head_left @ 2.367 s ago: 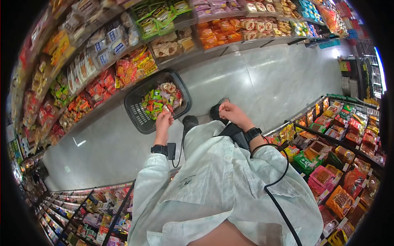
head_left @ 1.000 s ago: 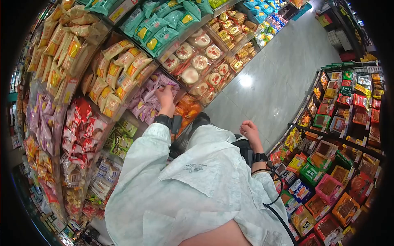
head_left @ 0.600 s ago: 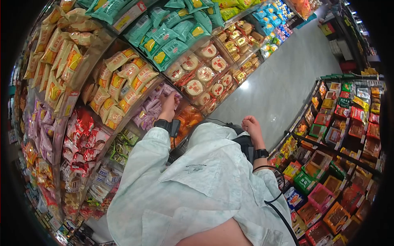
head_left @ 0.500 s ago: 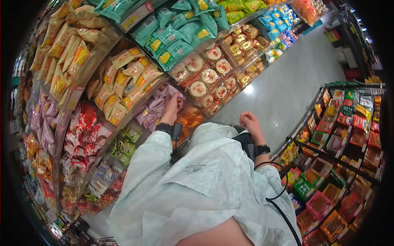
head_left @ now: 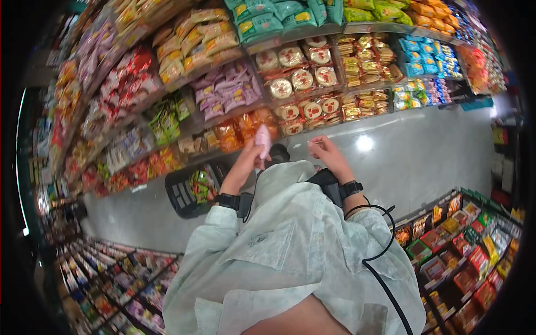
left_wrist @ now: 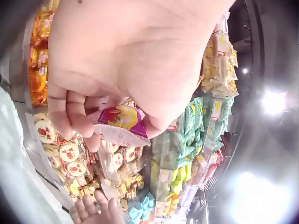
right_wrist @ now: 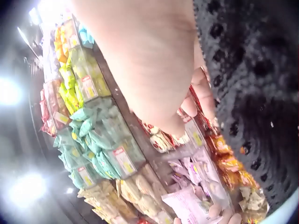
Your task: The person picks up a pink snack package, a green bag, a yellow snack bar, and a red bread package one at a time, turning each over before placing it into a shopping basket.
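My left hand pinches a small pink-purple packet between thumb and fingers, in front of the lower shelf bins. In the left wrist view that hand grips the packet, whose purple and yellow print shows. The packet also appears low in the right wrist view. My right hand, to the right of the left one, holds nothing visible, its fingers loosely bent. A bin of similar purple packets lies beyond the left hand. On the floor, left of my left forearm, a dark basket holds colourful packets.
Shelves curve across the top, with teal packets, round biscuits and orange packets in bins. Grey floor runs to the right. A rack of packaged snacks stands lower right. A black cable hangs over the right side.
My left hand has come out of the purple packet bin with a packet and moved back towards the body. The view has turned, and the basket shows again at the left.
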Demonstrator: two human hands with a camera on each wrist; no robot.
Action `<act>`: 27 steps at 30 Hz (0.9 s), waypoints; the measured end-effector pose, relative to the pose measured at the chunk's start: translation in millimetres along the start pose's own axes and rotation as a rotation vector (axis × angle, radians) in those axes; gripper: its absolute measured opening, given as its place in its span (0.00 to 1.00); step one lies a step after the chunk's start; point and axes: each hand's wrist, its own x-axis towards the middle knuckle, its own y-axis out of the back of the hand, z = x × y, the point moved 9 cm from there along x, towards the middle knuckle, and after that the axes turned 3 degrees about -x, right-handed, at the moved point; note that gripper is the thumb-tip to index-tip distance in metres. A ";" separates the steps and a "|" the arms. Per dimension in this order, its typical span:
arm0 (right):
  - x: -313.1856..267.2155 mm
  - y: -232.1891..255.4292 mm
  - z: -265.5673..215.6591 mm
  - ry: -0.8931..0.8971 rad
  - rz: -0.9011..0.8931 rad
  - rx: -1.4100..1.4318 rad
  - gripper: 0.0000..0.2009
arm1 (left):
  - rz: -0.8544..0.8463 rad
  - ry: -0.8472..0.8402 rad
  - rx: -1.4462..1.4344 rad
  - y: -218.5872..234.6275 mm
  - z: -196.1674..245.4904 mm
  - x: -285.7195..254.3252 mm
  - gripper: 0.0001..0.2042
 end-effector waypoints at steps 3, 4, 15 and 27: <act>-15.9 -44.2 11.5 -0.016 -0.237 0.071 0.21 | 0.044 0.031 0.131 -31.6 -40.5 -45.1 0.19; -25.1 -61.0 14.3 -0.035 -0.303 0.099 0.22 | 0.074 0.045 0.221 -36.1 -50.8 -59.8 0.18; -77.0 -168.6 68.0 -0.123 -0.745 0.049 0.25 | 0.218 0.085 0.139 -42.3 -109.1 -156.6 0.16; -108.6 -266.7 99.6 -0.220 -0.765 -0.121 0.19 | 0.137 0.076 -0.003 15.4 -171.9 -225.7 0.22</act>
